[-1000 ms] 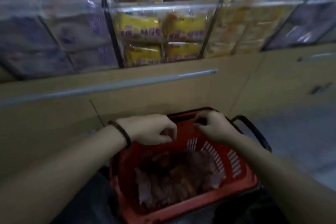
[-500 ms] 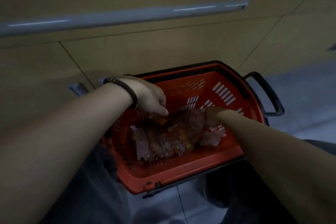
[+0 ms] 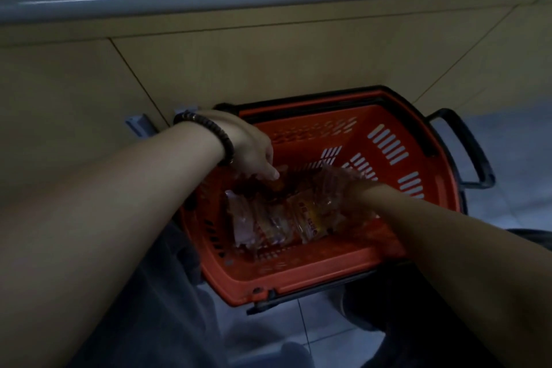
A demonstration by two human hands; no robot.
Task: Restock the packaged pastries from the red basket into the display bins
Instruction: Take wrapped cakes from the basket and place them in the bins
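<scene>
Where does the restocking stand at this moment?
Done: nothing visible; the display bins are out of view. In hand: the left hand and right hand are both down in the red basket among the packaged pastries, grips unclear. Left: the whole pile needs lifting out and shelving.

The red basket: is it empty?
No, the red basket holds several clear-wrapped pastry packs on its floor.
</scene>
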